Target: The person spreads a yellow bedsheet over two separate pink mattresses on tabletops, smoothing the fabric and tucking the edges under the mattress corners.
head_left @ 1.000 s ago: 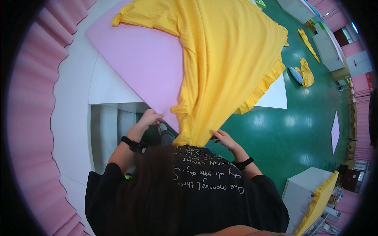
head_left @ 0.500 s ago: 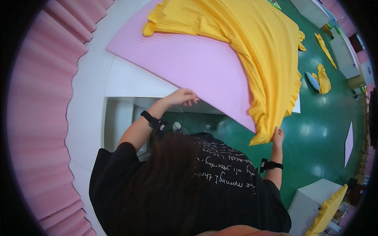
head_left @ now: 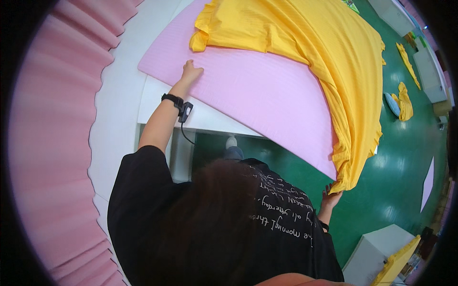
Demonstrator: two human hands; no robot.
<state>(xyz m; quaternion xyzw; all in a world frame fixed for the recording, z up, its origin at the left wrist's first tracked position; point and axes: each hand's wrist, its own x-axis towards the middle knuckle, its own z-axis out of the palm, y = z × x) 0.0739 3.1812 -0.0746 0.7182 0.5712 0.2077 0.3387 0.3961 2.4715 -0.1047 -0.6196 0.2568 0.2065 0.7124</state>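
A yellow ruffle-edged sheet (head_left: 296, 28) lies over the far and right part of a pink ribbed mattress (head_left: 267, 90), whose near left part shows bare. My left hand (head_left: 192, 72) is open above the pink surface, fingers reaching towards the sheet's bunched left corner (head_left: 198, 41) with a small gap between. At the mattress's near right corner, my right hand (head_left: 332, 195) grips the lower end of the sheet; cloth hides part of its fingers. Both wrists wear black straps, the left one with a small device and cable.
A white bed frame (head_left: 157, 102) carries the mattress. A pink curtain (head_left: 57, 143) hangs along the left. On the green floor (head_left: 381, 176) to the right lie a blue pillow (head_left: 392, 104) and yellow cloth (head_left: 405, 102). A white cabinet (head_left: 381, 250) stands near right.
My left hand has moved from the mattress's near edge forward and left over it. My right hand has drawn the sheet's end down to the mattress corner.
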